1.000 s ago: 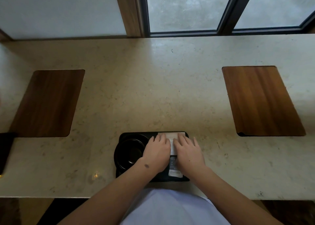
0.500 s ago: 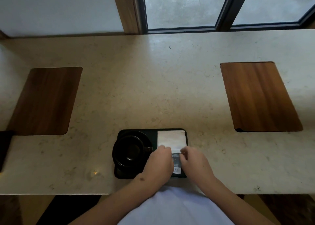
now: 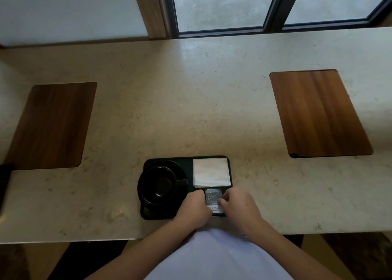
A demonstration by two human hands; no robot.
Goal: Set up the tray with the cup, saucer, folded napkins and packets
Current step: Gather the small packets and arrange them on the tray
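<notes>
Head cam says it's pretty much done: black cup (image 3: 157, 186) on its saucer (image 3: 180, 169) and white folded napkin (image 3: 211, 172) sit in the black rectangular tray (image 3: 188, 160), while left hand (image 3: 196, 207) and right hand (image 3: 240, 205), fingers curled, look like they're pinching the printed packets (image 3: 213, 198) into the near-right corner.

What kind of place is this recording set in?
Probably a café or hotel lounge: a long stone counter by a window, wooden placemats, and a serving tray with cup.

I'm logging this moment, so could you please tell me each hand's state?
Left hand: fingers curled, pinching the packet.
Right hand: fingers curled, pinching the same packet.
</notes>
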